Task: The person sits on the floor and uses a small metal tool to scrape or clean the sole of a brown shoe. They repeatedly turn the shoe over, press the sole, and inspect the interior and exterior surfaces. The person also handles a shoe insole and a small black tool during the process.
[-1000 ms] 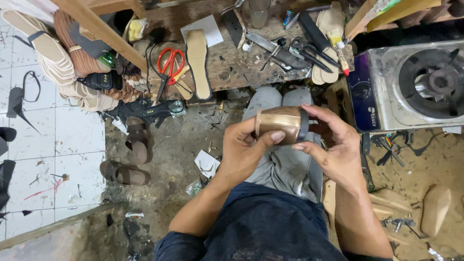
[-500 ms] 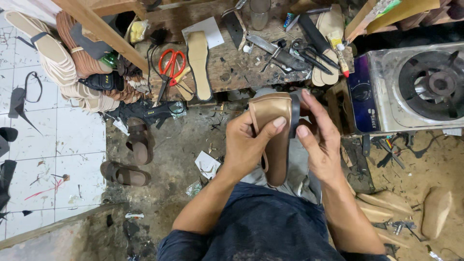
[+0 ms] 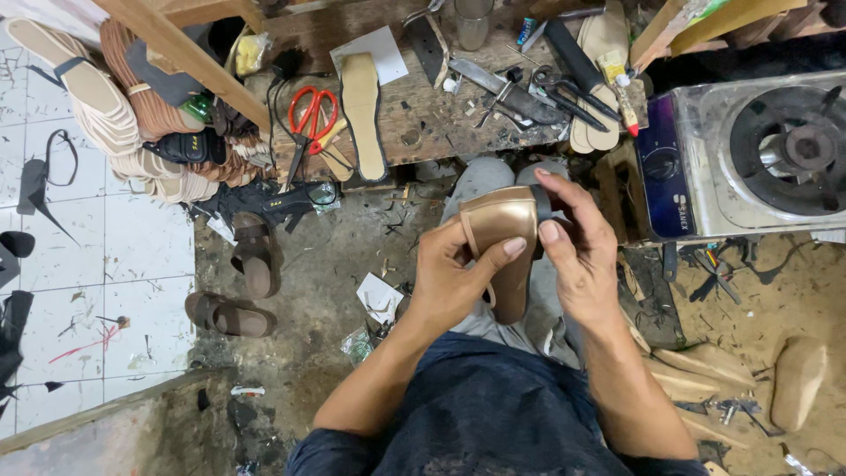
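Hands (image 3: 520, 264) with bronze sandal (image 3: 504, 238) above littered dirt floor (image 3: 335, 256), cluttered workbench (image 3: 423, 115).

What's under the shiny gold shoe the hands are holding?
Under the gold shoe you can see grey trouser knees and dirty floor. The left hand and right hand cover its sides; its underside is hidden.

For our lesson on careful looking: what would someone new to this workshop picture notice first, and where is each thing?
First, at the centre, the bronze sandal held over the lap by both hands, the left hand with its thumb on the strap, the right hand beside it. Next, the red scissors on the wooden bench above. Then the gas stove at the right and the stack of soles at upper left.
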Motion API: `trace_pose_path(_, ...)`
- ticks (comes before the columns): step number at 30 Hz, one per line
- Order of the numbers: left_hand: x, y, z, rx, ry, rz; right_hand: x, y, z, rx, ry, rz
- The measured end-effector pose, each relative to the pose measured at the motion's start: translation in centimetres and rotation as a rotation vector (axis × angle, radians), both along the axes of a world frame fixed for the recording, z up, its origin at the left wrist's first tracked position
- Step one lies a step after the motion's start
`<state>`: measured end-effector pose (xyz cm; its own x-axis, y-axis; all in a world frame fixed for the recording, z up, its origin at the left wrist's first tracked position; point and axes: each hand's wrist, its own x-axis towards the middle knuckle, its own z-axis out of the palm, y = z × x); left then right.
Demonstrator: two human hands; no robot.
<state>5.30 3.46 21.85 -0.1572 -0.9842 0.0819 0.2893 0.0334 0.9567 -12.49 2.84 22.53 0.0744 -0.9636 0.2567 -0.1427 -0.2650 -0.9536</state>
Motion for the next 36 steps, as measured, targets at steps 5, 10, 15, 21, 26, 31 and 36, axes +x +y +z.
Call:
trace_pose_path(5, 1.5, 0.7, -1.1, 0.104, 0.171, -0.018, -1.9, 0.4, 1.2, -0.341, 0.175, 0.193)
trace_pose_path(10, 1.9, 0.7, -1.1, 0.162, 0.107, -0.014, -0.4, 0.8, 1.0, -0.517, 0.173, 0.230)
trace_pose_path(15, 1.4, 0.7, -0.2, -0.067, 0.032, 0.013, 0.3, 2.7, -0.3, -0.154, -0.219, 0.164)
trace_pose_path(21, 0.5, 1.3, 0.9, -0.385, -0.372, 0.177, -1.9, 2.3, -6.7, 0.242, -0.606, 0.190)
trace_pose_path(26, -1.1, 0.1, 0.4, -0.135, 0.249, 0.418, -2.2, 3.0, -10.6, 0.338, -1.126, 0.340)
trace_pose_path(31, 0.4, -4.8, -2.9, 0.334, 0.663, -0.061, 0.2, 4.4, -9.2, 0.527, -1.203, 0.432)
trace_pose_path(36, -1.0, -5.4, -5.3, 0.305, 0.595, 0.039, 0.3, 4.9, -6.4, 0.513, -1.030, 0.322)
